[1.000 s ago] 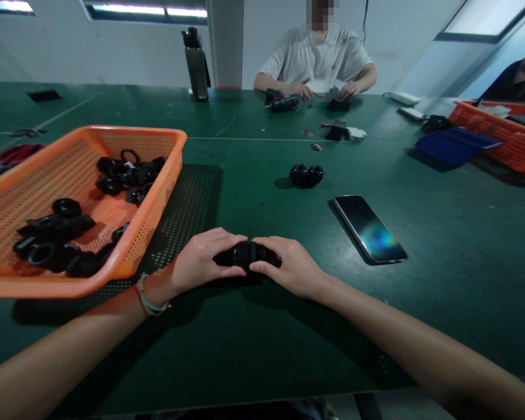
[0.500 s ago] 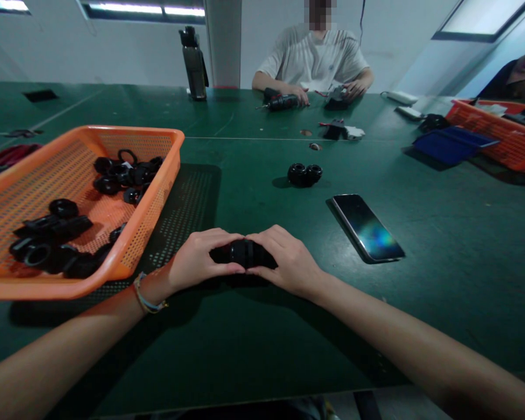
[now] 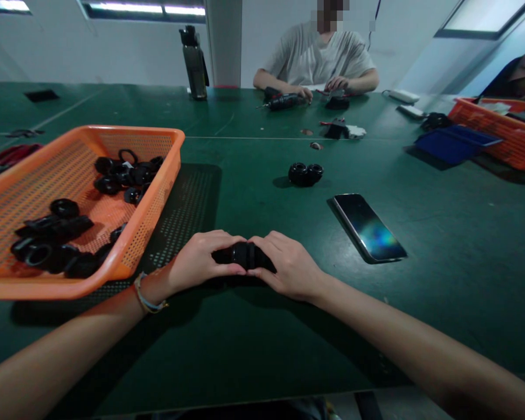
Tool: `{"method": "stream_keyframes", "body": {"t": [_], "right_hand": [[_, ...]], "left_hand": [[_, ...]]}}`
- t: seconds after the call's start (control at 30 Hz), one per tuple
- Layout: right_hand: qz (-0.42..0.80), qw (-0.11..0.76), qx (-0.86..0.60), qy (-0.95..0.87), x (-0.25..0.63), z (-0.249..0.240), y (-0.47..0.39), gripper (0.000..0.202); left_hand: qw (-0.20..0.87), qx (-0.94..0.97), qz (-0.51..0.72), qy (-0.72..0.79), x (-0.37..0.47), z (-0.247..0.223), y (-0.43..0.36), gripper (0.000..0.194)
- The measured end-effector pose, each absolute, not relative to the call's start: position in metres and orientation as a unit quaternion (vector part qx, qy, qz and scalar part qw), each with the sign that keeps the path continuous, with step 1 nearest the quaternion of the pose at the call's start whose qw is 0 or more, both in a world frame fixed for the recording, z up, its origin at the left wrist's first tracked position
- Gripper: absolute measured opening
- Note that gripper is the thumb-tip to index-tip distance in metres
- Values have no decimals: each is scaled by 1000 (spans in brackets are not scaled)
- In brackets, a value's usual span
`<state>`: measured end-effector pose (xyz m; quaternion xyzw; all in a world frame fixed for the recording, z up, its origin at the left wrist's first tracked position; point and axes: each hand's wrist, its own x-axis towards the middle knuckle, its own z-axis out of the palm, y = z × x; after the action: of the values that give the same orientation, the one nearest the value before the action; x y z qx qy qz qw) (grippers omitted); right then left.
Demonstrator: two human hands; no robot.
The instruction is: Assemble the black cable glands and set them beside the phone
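The green worktop carried an orange basket; right of it, the left hand and right hand had their fingers clamped around a black cylindrical fitting. The right's grip had shifted slightly, the left's barely, so handling seemed ongoing.

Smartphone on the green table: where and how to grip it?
Probably across both long edges, about mid-length, from above with the right hand, the nearer one. The smartphone lies flat, screen up, its long edges unobstructed. That hand is on a black cylindrical part now.
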<state>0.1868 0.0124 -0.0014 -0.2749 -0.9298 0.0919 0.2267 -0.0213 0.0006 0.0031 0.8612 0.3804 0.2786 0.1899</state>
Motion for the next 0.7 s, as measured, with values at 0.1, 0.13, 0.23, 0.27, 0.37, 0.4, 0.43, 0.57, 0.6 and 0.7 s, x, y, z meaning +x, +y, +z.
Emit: {"method": "stream_keyframes", "body": {"t": [0.1,0.13,0.23,0.27,0.37,0.4,0.43,0.57,0.6,0.7], "right_hand": [[103,226,-284,-926,187,-2,12,32],[109,224,-288,-925,186,-2,12,32],[128,222,-295,-920,186,-1,12,30],[134,224,-296,-919,186,0,12,30],[141,236,-292,-916,186,0,12,31],[141,242,-289,-915,186,0,12,31],[140,247,-287,-915,186,0,12,32],[139,252,-297,-910,187,-2,11,33],[143,251,-302,-909,187,-2,11,33],[165,241,-315,-903,186,-1,11,32]], "left_hand": [[183,862,278,383,-21,2,0,42],[180,862,278,383,-21,2,0,42],[167,866,284,377,-21,1,-1,43],[161,867,287,375,-21,1,-1,43],[143,870,296,366,-21,2,-2,46],[139,871,300,364,-20,2,-2,47],[135,871,302,362,-20,3,-2,48],[128,871,304,364,-19,3,-4,48],[127,872,303,364,-20,3,-4,47],[121,873,301,365,-20,2,-5,47]]}}
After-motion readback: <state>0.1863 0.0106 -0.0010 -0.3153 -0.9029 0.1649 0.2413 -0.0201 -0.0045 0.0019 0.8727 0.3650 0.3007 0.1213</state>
